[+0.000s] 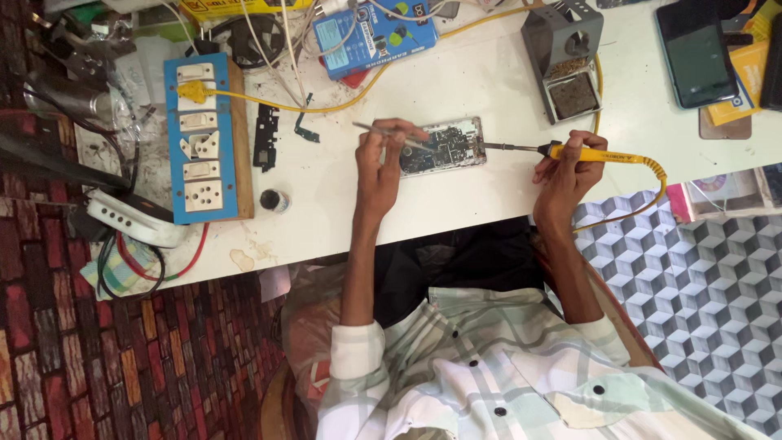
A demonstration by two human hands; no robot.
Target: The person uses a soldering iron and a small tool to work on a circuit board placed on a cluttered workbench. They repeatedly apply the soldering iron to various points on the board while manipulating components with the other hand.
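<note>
checked pale shirt sleeves nearest, above patterned brick-red flooring and grey cube-print matting. beyond, white worktop (456, 200), scuffed and stained. left hand (380, 167) pinching thin metal tweezers (391, 134) over opened phone (444, 147), circuit board bare, lying mid-table. right hand (570, 171) clenched round yellow soldering iron (570, 152), tip just beside phone's edge. leftward, blue switchboard (199, 138) on wood. farther, grey iron stand (564, 57), blue rectangular packet (375, 37), dark smartphone (696, 53).

blue flat package (376, 37) top centre; dark phone screen (696, 53) top right
</note>
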